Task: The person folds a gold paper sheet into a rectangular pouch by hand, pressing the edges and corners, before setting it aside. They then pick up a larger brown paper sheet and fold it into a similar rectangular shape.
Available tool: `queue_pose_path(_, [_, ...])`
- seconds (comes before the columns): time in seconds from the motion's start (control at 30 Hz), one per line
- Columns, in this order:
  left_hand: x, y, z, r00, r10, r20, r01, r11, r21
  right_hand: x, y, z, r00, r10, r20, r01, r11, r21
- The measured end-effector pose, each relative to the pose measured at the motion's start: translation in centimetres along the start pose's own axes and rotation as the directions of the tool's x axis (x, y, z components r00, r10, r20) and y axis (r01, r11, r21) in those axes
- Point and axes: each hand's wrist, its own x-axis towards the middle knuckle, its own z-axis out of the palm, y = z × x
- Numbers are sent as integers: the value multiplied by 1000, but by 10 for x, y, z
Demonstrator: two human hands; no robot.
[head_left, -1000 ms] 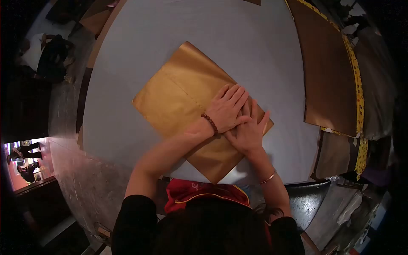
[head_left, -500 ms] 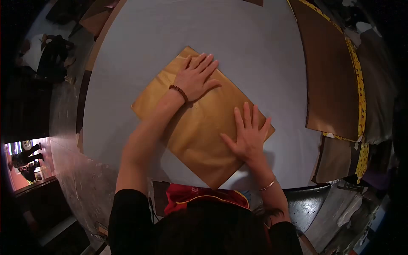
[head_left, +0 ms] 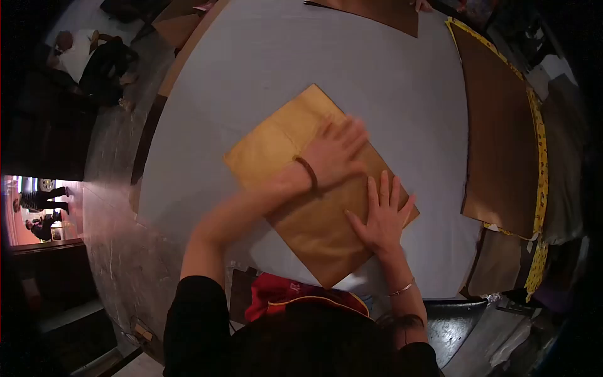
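Observation:
A gold-brown rectangular sheet [head_left: 282,135], like paper or thin board with faint wrinkles, lies at an angle on the pale table. My left hand [head_left: 336,149], blurred by motion, is over its upper right part with the fingers spread. A dark bead bracelet circles that wrist. My right hand [head_left: 382,220] rests flat near the sheet's right corner, fingers apart, with a thin bangle on the wrist. Neither hand grips anything. What lies under the sheet is hidden.
Brown board [head_left: 499,132] edged with yellow printed tape [head_left: 539,157] lies along the right. At the far edge, another person's hand [head_left: 422,5] is near a brown piece [head_left: 377,14]. A dark stool-like seat [head_left: 449,323] stands below right. People [head_left: 103,66] are at the upper left.
My left hand has slid along the sheet toward my right hand, which stays in place on it. The view has shifted, and another person's hand now shows at the far edge.

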Motion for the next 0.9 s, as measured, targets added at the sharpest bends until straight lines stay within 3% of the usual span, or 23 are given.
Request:
queue_pose_path(0.03, [-8, 18, 14, 995, 99, -4, -99, 984, -146, 0, -1, 0, 1000, 19, 14, -19, 1000, -7])
queue_pose_path(0.13, [-14, 26, 25, 991, 115, -66, -125, 974, -188, 0, 1, 0, 999, 24, 38, -23, 1000, -18])
queue_pose_path(0.23, [1, -18, 21, 999, -34, -25, 31, 993, -115, -1, 3, -1, 1000, -9, 26, 9, 1000, -9])
queue_pose_path(0.47, [18, -119, 11, 976, -214, 42, 212, 976, 49, -3, 2, -3, 997, 26, 66, -27, 1000, 12])
queue_pose_path(0.53, [17, -132, 6, 925, -376, 53, 372, 926, 66, -3, 1, -4, 994, 35, 99, -33, 999, -20])
queue_pose_path(0.57, [15, -115, -5, 942, -335, 2, 325, 915, 238, -3, 2, -5, 995, 27, 99, -26, 1000, -18])
queue_pose_path(0.63, [1, -45, -30, 993, -85, 84, 57, 954, 294, -2, 1, -5, 997, 26, 74, -25, 1000, -14])
queue_pose_path(0.7, [-18, 8, -5, 995, 71, 67, -60, 986, -157, -2, 0, -4, 996, 25, 83, -25, 1000, 1])
queue_pose_path(0.77, [-49, 35, 16, 980, 152, -132, -184, 940, -287, 0, -3, -5, 992, 62, 112, -61, 998, -11])
queue_pose_path(0.8, [-54, 28, 21, 981, 138, -134, -171, 942, -289, 0, -2, -5, 992, 49, 118, -48, 999, -12])
queue_pose_path(0.87, [-69, -9, 14, 994, -10, -111, -5, 991, -133, -1, -1, -6, 993, 30, 110, -27, 999, -35])
queue_pose_path(0.9, [-76, -34, 4, 990, -139, -15, 136, 983, -126, -1, -2, -7, 994, 23, 111, -19, 999, -34])
